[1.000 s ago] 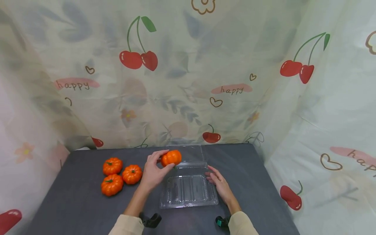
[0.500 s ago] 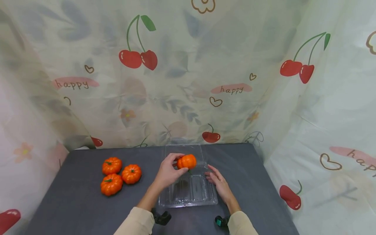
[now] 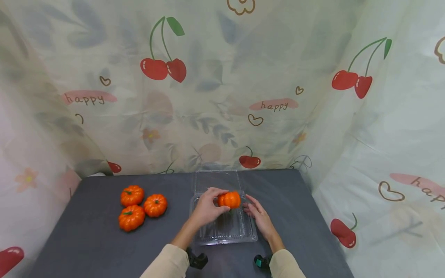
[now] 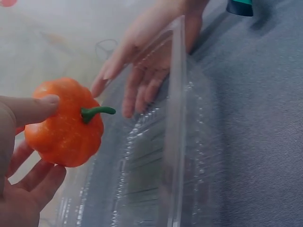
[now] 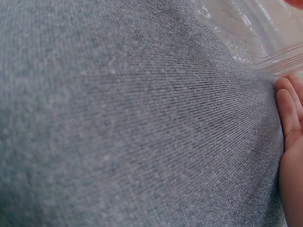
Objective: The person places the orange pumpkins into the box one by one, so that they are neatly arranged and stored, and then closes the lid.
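Now the left hand (image 3: 208,208) grips a pumpkin (image 3: 231,200) above a container (image 3: 240,229) the relaxed right hand (image 3: 260,219) perhaps touches.

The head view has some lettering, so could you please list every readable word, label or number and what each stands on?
"happy": left pink patch on the patterned backdrop.
"happy": middle pink patch.
"hap", cut off by the picture's edge: right pink patch.
No lettering shows on the orange pumpkins or clear container.
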Available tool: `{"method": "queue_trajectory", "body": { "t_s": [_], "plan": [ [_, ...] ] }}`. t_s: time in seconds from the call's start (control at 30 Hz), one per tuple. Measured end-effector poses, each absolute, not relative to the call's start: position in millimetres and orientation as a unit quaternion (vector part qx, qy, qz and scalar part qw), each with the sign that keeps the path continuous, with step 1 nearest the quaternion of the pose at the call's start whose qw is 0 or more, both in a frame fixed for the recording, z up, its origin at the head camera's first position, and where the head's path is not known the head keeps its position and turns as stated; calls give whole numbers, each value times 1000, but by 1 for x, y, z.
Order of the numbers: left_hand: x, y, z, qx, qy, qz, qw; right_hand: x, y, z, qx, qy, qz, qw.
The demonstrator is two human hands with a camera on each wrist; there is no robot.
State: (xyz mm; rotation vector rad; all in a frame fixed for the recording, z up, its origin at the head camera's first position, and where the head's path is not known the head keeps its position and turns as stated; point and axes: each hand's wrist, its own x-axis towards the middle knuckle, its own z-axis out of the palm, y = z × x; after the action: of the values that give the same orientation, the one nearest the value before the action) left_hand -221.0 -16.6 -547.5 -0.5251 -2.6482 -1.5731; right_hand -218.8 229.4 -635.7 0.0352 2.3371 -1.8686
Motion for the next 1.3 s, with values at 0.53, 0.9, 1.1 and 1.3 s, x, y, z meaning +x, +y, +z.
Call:
{"method": "queue_trajectory", "body": {
  "t_s": [0.53, 0.9, 1.1, 1.3],
  "plan": [
    [-223, 3, -564, -182, -886, -427, 6, -218, 231, -636, 14, 775, -626, 78],
    [-219, 15, -567, -163, -892, -421, 12, -216, 231, -635, 20, 784, -616, 79],
    [-218, 18, -568, -151, -896, -418, 3, -218, 231, -637, 15, 776, -627, 71],
    [-217, 17, -569, -144, -897, -418, -9, -219, 230, -638, 20, 765, -639, 71]
  ]
}}
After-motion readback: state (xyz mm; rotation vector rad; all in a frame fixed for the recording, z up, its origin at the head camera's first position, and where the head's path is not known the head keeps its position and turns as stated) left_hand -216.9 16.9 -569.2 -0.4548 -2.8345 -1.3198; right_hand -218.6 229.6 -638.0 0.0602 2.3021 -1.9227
